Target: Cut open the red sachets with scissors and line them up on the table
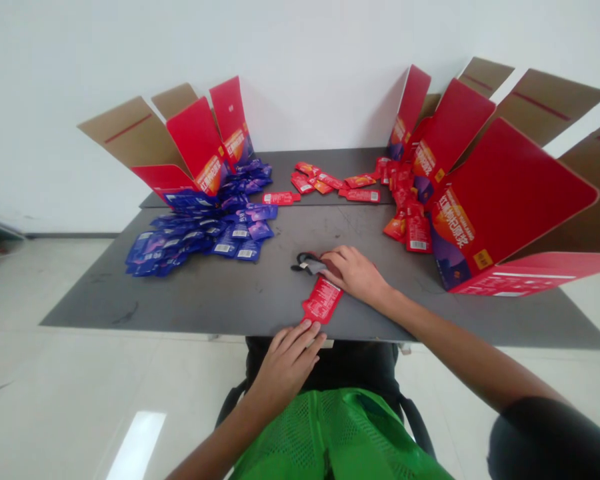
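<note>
My right hand lies on the grey table near its middle, over a small red piece. Just left of its fingers is a black-and-grey cord-like object. A red sachet runs from beneath that hand toward the table's near edge. My left hand is at that edge, its fingertips touching the sachet's lower end. Whether either hand grips anything is hard to tell. A heap of blue-purple sachets lies to the left, and red sachets lie scattered toward the back.
Open cardboard cartons with red-printed panels stand at the table's back left and right, the right one overhanging the table's side. More red sachets are piled against the right carton. A green mesh vest covers my torso.
</note>
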A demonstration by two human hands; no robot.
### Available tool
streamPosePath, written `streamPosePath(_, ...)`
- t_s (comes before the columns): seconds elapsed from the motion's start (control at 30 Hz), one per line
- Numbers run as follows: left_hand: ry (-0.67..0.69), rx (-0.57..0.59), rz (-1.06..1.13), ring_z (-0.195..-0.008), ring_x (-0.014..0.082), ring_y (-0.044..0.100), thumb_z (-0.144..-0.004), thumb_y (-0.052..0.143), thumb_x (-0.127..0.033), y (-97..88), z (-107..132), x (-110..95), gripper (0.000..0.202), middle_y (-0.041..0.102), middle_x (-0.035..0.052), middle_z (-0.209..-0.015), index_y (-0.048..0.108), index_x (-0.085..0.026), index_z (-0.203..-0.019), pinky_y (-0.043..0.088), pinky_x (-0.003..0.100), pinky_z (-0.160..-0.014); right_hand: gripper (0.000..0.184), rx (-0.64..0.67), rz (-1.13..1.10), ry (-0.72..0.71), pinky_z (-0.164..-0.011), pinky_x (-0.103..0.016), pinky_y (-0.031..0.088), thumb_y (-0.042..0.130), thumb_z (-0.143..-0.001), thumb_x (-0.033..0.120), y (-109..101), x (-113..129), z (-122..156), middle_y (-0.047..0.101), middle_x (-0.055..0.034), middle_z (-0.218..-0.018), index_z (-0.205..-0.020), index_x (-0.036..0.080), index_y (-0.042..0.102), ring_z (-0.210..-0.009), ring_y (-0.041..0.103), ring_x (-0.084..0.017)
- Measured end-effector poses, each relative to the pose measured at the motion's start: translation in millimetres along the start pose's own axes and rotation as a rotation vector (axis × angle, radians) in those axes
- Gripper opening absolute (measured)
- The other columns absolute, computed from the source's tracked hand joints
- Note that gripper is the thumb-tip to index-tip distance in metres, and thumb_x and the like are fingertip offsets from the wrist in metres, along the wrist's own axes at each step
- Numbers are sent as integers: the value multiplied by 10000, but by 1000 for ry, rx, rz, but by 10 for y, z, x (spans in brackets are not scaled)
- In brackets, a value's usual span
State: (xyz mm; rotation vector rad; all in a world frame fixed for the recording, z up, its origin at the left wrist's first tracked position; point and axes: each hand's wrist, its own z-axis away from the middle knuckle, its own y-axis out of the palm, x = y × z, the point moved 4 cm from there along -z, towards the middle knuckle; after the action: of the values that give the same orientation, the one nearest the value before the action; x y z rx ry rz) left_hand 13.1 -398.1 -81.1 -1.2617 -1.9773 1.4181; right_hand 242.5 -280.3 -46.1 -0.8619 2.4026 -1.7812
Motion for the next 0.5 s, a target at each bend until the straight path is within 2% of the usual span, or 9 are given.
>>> streamPosePath(0.07,0,-22,30,-1369,248,565,-1104,472,-223,-8,-8,15,317,651,102,-1437,623,-168,-1378,438,408,-1060,312,-40,57,60,-934,-479,534,577,-1027,431,-140,-118,-72,664,-139,-1212,-1234,213,663,-1050,614,-303)
streamPosePath(0.13,6,-40,58,-1359,239,574,-1104,483,-213,-5,-11,35,299,659,91,-1428,633,-164,-1357,440,403,-1058,314,-108,37,65,-961,-480,527,560,-1038,418,-251,-15,-79,658,-141,-1232,-1259,212,648,-1078,612,-302)
streamPosePath(0.2,14,-53,73,-1354,231,581,-1100,492,-194,5,-7,53,288,661,78,-1428,643,-165,-1343,435,403,-1067,327,-145,-40,8,-993,-462,521,543,-1049,410,-261,269,-22,649,-129,-1275,-1306,221,619,-1130,605,-287)
streamPosePath(0.27,20,-64,73,-1339,229,594,-1102,482,-182,14,3,67,289,670,73,-1416,655,-167,-1333,428,406,-1077,337,-78,-95,-106,-991,-445,527,556,-1046,410,-147,611,70,644,-114,-1311,-1328,232,604,-1147,606,-273)
streamPosePath(0.33,12,-58,70,-1317,225,612,-1112,457,-187,22,10,77,300,681,68,-1399,664,-176,-1329,427,405,-1073,314,14,-102,-207,-983,-439,531,576,-1039,387,16,836,154,659,-110,-1294,-1299,216,620,-1127,616,-265)
streamPosePath(0.4,3,-49,76,-1309,219,618,-1119,436,-188,28,13,82,311,680,61,-1402,669,-185,-1325,430,401,-1057,303,59,-89,-226,-969,-429,535,591,-1031,376,138,829,172,669,-112,-1265,-1273,197,633,-1094,622,-261)
streamPosePath(0.5,-5,-70,112,-1323,217,610,-1120,450,-195,27,6,85,296,668,53,-1419,664,-187,-1323,429,402,-1037,322,20,-24,-88,-948,-430,541,604,-1023,399,144,443,52,670,-123,-1232,-1265,191,645,-1061,620,-271)
